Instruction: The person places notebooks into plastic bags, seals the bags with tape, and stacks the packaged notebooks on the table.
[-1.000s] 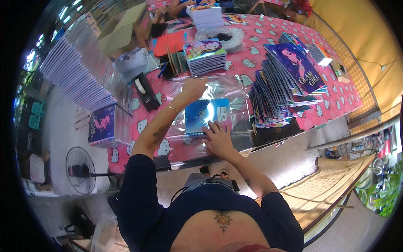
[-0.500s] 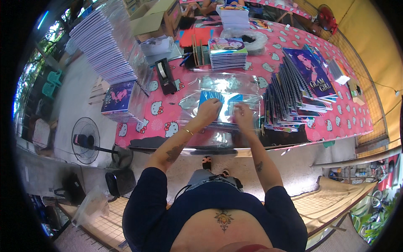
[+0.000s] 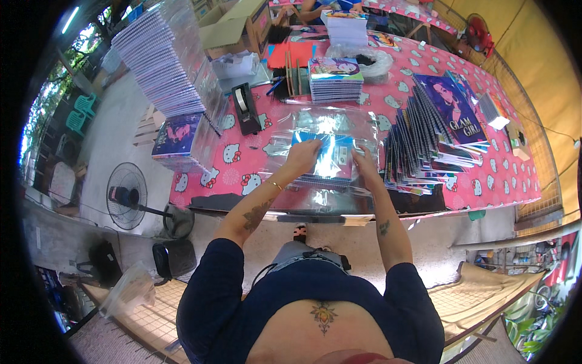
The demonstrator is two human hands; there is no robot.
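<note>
A spiral notebook (image 3: 339, 162) with a shiny blue cover lies at the near middle of the table, on and under clear plastic film (image 3: 364, 121). Its coil side faces me. My left hand (image 3: 305, 155) rests over the left part of the cover, fingers bent and pressed together; whatever is between them is hidden. At the notebook's right edge, my right hand (image 3: 365, 167) grips the side through the film, thumb uppermost. Bright glare on the film hides part of the cover.
Beyond the film stand a black tape dispenser (image 3: 245, 109) and a notebook stack (image 3: 336, 85). Fanned notebooks (image 3: 418, 142) lean at right; a tall wrapped stack (image 3: 160, 67) rises at left. A cardboard box (image 3: 242, 30), a floor fan (image 3: 127, 195) and another person's arm (image 3: 310, 11) also show.
My right hand has come down from above the cover onto the notebook's right edge. My left hand has shifted slightly up over the cover. The whole view has moved a little.
</note>
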